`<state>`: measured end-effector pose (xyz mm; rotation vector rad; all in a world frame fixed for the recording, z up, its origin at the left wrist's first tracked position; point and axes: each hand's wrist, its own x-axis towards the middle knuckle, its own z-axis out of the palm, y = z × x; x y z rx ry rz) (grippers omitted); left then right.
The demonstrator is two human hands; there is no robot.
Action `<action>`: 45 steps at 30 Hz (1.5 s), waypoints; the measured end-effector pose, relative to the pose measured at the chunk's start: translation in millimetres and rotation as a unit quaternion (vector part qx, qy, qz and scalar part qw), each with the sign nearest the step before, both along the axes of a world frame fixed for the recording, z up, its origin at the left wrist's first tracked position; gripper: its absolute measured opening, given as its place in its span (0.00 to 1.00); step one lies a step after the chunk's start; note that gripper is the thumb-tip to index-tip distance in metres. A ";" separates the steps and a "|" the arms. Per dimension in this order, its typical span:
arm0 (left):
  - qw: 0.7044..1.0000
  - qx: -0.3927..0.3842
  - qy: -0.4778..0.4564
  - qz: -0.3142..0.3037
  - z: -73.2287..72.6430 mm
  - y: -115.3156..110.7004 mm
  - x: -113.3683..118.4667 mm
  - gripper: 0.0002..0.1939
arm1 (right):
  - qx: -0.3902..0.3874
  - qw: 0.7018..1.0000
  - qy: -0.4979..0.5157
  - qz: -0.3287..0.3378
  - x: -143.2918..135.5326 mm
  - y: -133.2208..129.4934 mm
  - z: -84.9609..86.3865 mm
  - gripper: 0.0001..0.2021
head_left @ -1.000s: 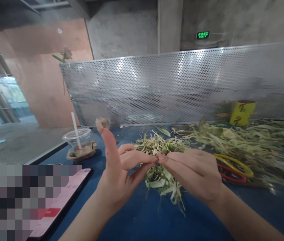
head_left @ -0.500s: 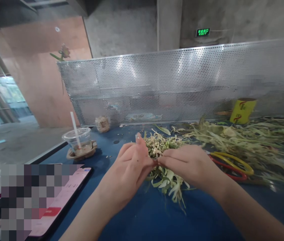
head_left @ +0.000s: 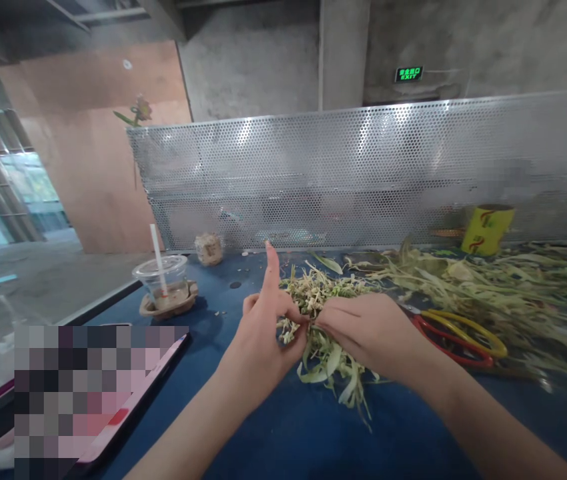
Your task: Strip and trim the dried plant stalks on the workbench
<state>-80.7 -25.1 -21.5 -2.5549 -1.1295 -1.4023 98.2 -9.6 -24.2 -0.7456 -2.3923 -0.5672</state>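
fingertips pinched close together at a leafy pile

the left hand has one finger raised upright while its thumb and another finger close in a pinch. the right hand is bunched, its fingertips drawn together just beside the left's. whatever sits between them is too small to tell. the pile of plant trimmings lies on the blue table, behind and below both hands. scissors with red and yellow handles rest near the right hand.

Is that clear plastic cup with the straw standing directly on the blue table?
No. The clear cup sits in a brown holder that rests on the blue tabletop.
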 end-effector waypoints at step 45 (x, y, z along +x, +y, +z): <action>0.986 0.083 0.010 0.144 0.5 20.9 -15.2 0.12 | -0.293 0.924 0.243 0.033 10.4 16.1 -4.0 0.32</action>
